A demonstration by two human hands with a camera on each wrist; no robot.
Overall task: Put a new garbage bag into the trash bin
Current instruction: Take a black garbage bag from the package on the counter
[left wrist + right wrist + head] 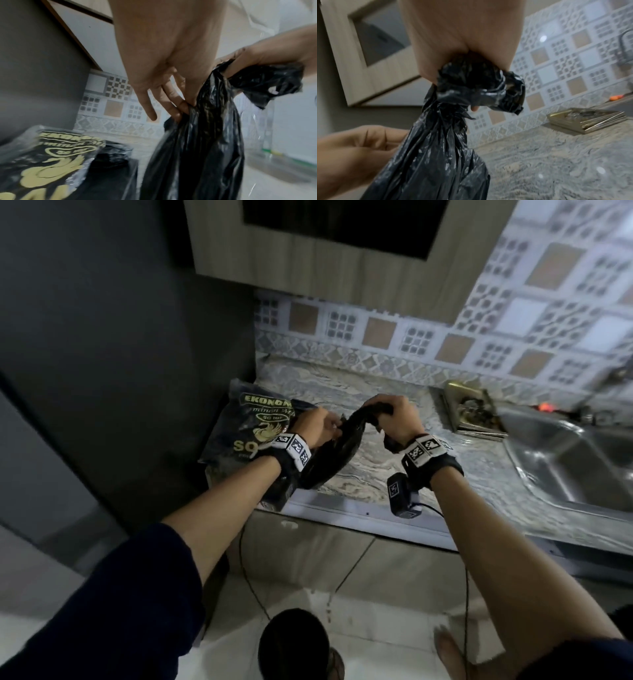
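A crumpled black garbage bag (pixel 346 440) (pixel 197 148) (pixel 436 155) stretches between both hands above the marble counter (pixel 376 470). My right hand (pixel 390 414) (pixel 453 47) grips its bunched top end in a fist. My left hand (pixel 317 428) (pixel 171 88) pinches the bag lower down with its fingertips, the other fingers loosely spread. A black pack of bags with gold print (pixel 246 433) (pixel 48 162) lies at the counter's left end, under my left wrist. No trash bin is in view.
A steel sink (pixel 575 460) is set in the counter at the right. A gold tray (pixel 472 414) (pixel 589 121) lies against the tiled wall (pixel 479 337). A dark wall (pixel 102 354) borders the left, a cabinet (pixel 325 261) hangs overhead. My feet are on the tiled floor (pixel 376 628).
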